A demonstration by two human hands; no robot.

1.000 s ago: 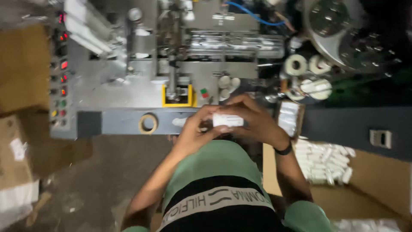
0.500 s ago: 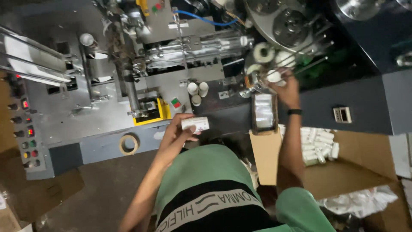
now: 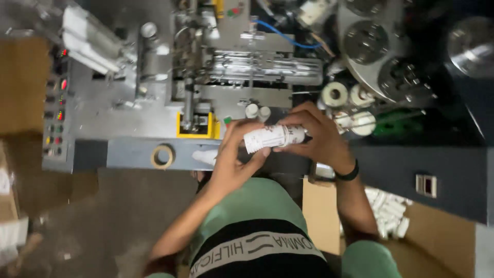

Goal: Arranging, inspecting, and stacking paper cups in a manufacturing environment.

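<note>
— What are the hands doing?
— The left hand (image 3: pixel 231 159) and right hand (image 3: pixel 319 139) both grip a small white printed packet (image 3: pixel 272 136), fingers curled round it, before the grey machine (image 3: pixel 154 103).
— Nearby?
— A tape roll (image 3: pixel 163 156); white packets (image 3: pixel 388 213) in a cardboard box (image 3: pixel 442 237).

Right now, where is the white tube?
In the head view, the white tube sits centre frame, held between the left hand and right hand, before the grey machine.

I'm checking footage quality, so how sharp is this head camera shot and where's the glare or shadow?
Head view: soft with motion blur throughout; the white tube between left hand and right hand shows smeared print. Glare brightens the metal machine; the floor at lower left and the top right corner sink into shadow.
</note>
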